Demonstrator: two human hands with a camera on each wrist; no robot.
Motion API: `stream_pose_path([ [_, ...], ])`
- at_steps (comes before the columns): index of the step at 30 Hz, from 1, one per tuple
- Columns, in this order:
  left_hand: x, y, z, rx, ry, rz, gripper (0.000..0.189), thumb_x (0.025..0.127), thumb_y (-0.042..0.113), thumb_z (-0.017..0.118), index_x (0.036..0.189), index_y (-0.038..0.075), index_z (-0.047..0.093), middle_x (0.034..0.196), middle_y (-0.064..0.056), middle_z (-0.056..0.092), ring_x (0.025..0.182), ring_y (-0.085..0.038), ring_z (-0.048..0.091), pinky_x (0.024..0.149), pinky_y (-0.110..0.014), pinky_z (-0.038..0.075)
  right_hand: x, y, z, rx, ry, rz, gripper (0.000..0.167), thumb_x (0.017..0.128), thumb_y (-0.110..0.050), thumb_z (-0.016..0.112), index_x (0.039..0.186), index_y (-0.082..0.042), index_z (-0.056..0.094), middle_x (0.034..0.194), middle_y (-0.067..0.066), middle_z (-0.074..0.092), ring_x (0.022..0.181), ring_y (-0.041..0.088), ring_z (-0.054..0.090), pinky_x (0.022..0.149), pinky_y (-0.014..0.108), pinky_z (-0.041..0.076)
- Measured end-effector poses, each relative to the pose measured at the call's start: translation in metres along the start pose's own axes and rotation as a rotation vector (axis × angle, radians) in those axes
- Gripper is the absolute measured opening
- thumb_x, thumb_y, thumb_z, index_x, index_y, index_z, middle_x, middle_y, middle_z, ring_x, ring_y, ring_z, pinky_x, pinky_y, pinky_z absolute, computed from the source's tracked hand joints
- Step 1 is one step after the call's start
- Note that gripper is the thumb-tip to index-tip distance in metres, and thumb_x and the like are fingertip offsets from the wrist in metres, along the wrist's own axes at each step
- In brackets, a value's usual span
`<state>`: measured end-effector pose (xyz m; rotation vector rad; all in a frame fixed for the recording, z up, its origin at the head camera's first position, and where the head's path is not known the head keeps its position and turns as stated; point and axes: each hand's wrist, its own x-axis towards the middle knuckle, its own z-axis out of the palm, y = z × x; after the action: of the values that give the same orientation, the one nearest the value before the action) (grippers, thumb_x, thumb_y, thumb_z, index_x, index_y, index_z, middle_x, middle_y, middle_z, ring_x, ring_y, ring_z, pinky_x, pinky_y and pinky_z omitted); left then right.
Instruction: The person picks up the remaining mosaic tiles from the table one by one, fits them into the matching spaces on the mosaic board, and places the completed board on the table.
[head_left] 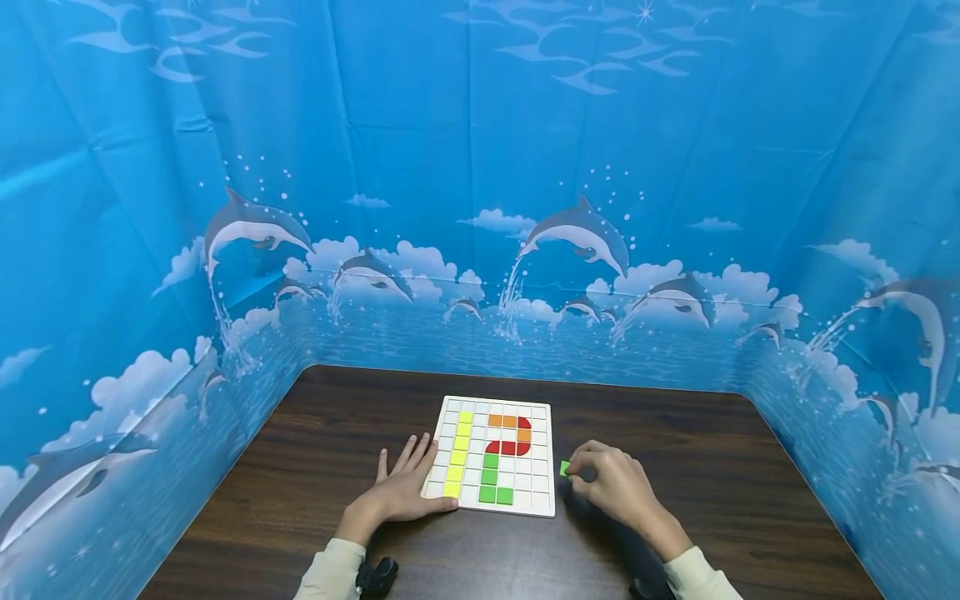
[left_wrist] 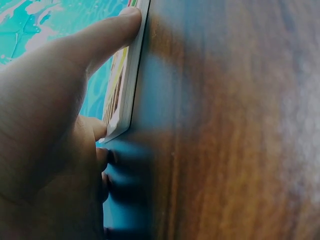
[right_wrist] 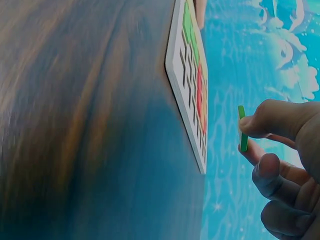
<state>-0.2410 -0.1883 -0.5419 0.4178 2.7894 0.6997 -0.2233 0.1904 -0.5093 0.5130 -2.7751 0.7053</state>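
A white grid board (head_left: pixel 540 492) lies on the dark wooden table, divided into small square cells. Yellow tiles (head_left: pixel 458 457) form a column on its left side. Orange, red and green tiles make a second figure to their right, with green tiles (head_left: pixel 489 477) at its lower part. My left hand (head_left: pixel 405 490) rests at the board's left edge, fingers spread and straight, the thumb (left_wrist: pixel 131 22) along the near edge. To the right of the board, my right hand (head_left: pixel 611 483) pinches a green square tile (right_wrist: pixel 243 129) between thumb and forefinger, raised above the table.
The brown wooden table (head_left: pixel 712 483) extends on both sides of the board. A blue curtain (head_left: pixel 420 167) printed with dolphins and clouds encloses its back and sides. Black wrist devices, such as the one (head_left: pixel 377 575) at the left sleeve, sit on both wrists.
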Motion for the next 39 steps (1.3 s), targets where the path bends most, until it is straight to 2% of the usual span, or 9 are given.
stream_pose_path([
  [5,0.001,-0.003,0.003,0.007,0.011,0.016,0.122,0.085,0.083,0.065,0.172,0.011,0.019,0.181,-0.014,0.008,0.168,-0.038,0.001,0.123,-0.078,-0.013,0.003,-0.009,0.009,0.006,-0.009,-0.050,0.012,0.084,-0.015,0.089,0.082,-0.023,0.082,0.101,-0.013,0.074,0.064,-0.004,0.049,0.052,0.019,0.037],
  [8,-0.001,-0.001,0.000,-0.009,0.004,0.011,0.122,0.085,0.081,0.067,0.172,0.010,0.020,0.181,-0.015,0.009,0.168,-0.039,0.002,0.124,-0.077,-0.012,0.005,-0.015,0.015,-0.001,-0.019,-0.088,0.011,0.084,-0.015,0.089,0.083,-0.023,0.082,0.102,-0.012,0.075,0.062,-0.002,0.048,0.051,0.019,0.036],
  [13,0.002,-0.008,0.006,-0.018,0.029,0.045,0.123,0.085,0.085,0.064,0.172,0.012,0.018,0.181,-0.014,0.007,0.168,-0.039,-0.001,0.122,-0.079,-0.014,0.008,-0.023,0.025,-0.010,-0.034,-0.170,0.008,0.085,-0.015,0.088,0.085,-0.022,0.084,0.102,-0.008,0.077,0.071,0.005,0.063,0.054,0.019,0.039],
  [19,0.007,-0.011,0.009,-0.003,0.033,0.027,0.125,0.083,0.088,0.062,0.172,0.012,0.019,0.181,-0.013,0.008,0.168,-0.039,0.001,0.124,-0.076,-0.013,0.010,-0.030,0.036,0.005,-0.063,-0.228,0.009,0.087,-0.014,0.087,0.086,-0.023,0.085,0.099,-0.008,0.077,0.077,0.008,0.070,0.054,0.020,0.044],
  [25,0.007,-0.009,0.008,0.021,0.016,-0.005,0.121,0.085,0.084,0.065,0.172,0.014,0.019,0.182,-0.010,0.007,0.169,-0.036,0.002,0.126,-0.074,-0.011,0.011,-0.033,0.045,0.029,-0.103,-0.243,0.014,0.088,-0.011,0.085,0.084,-0.025,0.086,0.096,-0.012,0.076,0.085,0.007,0.073,0.056,0.021,0.046],
  [29,0.006,-0.010,0.009,0.001,0.025,0.021,0.123,0.085,0.087,0.061,0.172,0.013,0.018,0.182,-0.012,0.006,0.169,-0.036,-0.001,0.124,-0.076,-0.014,0.012,-0.036,0.048,0.014,-0.122,-0.245,0.015,0.087,-0.011,0.085,0.083,-0.026,0.085,0.095,-0.014,0.075,0.085,0.004,0.071,0.058,0.022,0.047],
  [31,0.003,-0.004,0.004,-0.001,0.014,0.023,0.122,0.086,0.084,0.063,0.172,0.011,0.019,0.181,-0.014,0.007,0.168,-0.038,0.000,0.124,-0.076,-0.014,0.012,-0.036,0.048,0.012,-0.126,-0.246,0.015,0.087,-0.011,0.085,0.083,-0.025,0.085,0.095,-0.013,0.075,0.083,0.004,0.071,0.057,0.022,0.047],
  [36,0.000,0.002,-0.001,0.024,-0.008,-0.010,0.118,0.087,0.077,0.069,0.172,0.010,0.020,0.181,-0.014,0.009,0.168,-0.038,0.003,0.126,-0.076,-0.010,0.012,-0.037,0.048,0.013,-0.159,-0.239,0.013,0.088,-0.013,0.086,0.084,-0.025,0.086,0.097,-0.013,0.075,0.081,0.002,0.068,0.057,0.020,0.044],
  [39,-0.001,0.001,-0.002,0.014,-0.010,-0.008,0.119,0.087,0.077,0.068,0.172,0.009,0.020,0.181,-0.015,0.009,0.168,-0.039,0.003,0.125,-0.076,-0.011,0.012,-0.037,0.047,0.001,-0.181,-0.250,0.012,0.088,-0.013,0.086,0.085,-0.025,0.086,0.098,-0.013,0.075,0.080,0.002,0.066,0.057,0.020,0.044],
])
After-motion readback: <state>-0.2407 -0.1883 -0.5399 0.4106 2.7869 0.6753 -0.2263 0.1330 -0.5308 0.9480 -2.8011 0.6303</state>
